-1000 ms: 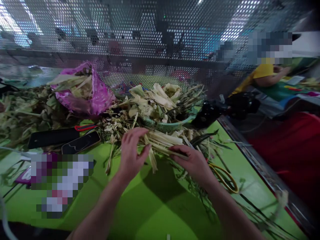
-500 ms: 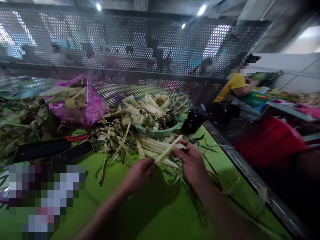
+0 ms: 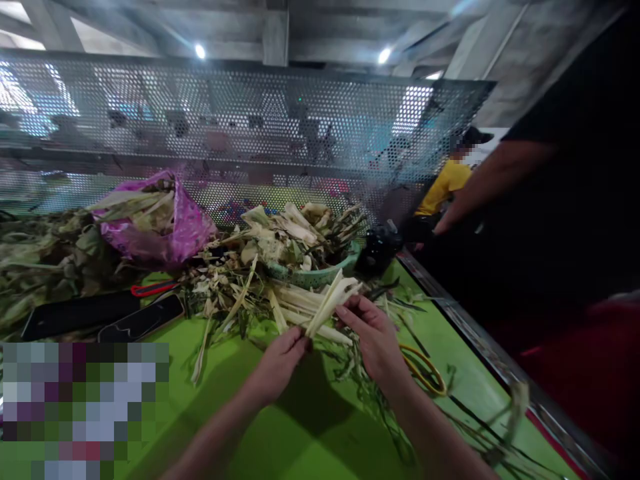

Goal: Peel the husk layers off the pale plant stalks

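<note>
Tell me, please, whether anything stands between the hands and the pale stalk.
Nothing visible does. The left hand pinches the lower end of the pale stalk, and the right hand grips it higher up, both touching it directly. The pile of cut stalks lies behind it on the green table.

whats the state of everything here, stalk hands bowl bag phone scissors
pale stalk: held up, tilted
left hand: pinching the stalk's lower end
right hand: fingers closed on the same stalk
green bowl: heaped with husks
pink bag: open, stuffed with husks
phone: lying flat, screen dark
yellow scissors: lying flat, blades hidden
</note>
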The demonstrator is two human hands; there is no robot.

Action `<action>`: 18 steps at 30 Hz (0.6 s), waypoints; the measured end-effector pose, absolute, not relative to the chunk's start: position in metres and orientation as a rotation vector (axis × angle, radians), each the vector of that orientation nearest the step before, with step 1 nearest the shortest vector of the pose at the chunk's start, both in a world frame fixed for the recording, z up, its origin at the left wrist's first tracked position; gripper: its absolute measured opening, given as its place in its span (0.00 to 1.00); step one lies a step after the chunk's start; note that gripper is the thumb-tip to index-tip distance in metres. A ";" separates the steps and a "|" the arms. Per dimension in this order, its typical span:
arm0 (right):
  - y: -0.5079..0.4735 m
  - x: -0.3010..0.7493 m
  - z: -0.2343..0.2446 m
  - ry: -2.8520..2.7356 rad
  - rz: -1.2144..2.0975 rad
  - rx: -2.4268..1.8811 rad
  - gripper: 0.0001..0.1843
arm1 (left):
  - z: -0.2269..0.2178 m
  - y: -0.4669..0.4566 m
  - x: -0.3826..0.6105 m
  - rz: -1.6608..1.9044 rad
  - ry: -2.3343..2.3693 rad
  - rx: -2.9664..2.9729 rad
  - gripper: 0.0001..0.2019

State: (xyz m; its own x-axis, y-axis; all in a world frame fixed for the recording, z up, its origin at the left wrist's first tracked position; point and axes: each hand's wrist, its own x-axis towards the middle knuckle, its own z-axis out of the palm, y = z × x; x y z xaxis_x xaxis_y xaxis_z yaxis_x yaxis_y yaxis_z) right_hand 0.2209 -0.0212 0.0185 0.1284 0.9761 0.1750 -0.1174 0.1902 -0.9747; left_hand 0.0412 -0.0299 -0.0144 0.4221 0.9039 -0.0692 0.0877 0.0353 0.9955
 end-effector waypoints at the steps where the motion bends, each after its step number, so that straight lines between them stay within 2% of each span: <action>1: -0.021 0.221 0.017 -1.122 1.038 -1.045 0.07 | -0.015 -0.029 0.041 0.815 0.945 1.329 0.14; 6: -0.028 0.218 0.021 -1.227 0.919 -1.085 0.09 | -0.020 -0.025 0.042 1.039 0.859 0.977 0.16; 11: -0.046 0.203 0.031 -1.701 0.943 -0.973 0.07 | -0.015 -0.023 0.043 1.185 0.753 0.674 0.15; 14: -0.048 0.198 0.032 -1.887 0.958 -0.937 0.08 | -0.009 -0.023 0.042 1.215 0.715 0.628 0.15; 18: -0.042 0.202 0.033 -1.903 1.021 -1.002 0.04 | -0.007 -0.024 0.039 1.160 0.715 0.665 0.14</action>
State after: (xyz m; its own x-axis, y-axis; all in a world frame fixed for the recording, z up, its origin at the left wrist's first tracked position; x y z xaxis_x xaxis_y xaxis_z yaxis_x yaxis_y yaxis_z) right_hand 0.2019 -0.0416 0.0327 -0.4191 0.8757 0.2397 0.2844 0.3774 -0.8813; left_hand 0.0390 -0.0245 -0.0067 0.2362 0.9596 -0.1530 -0.5684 0.2642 0.7792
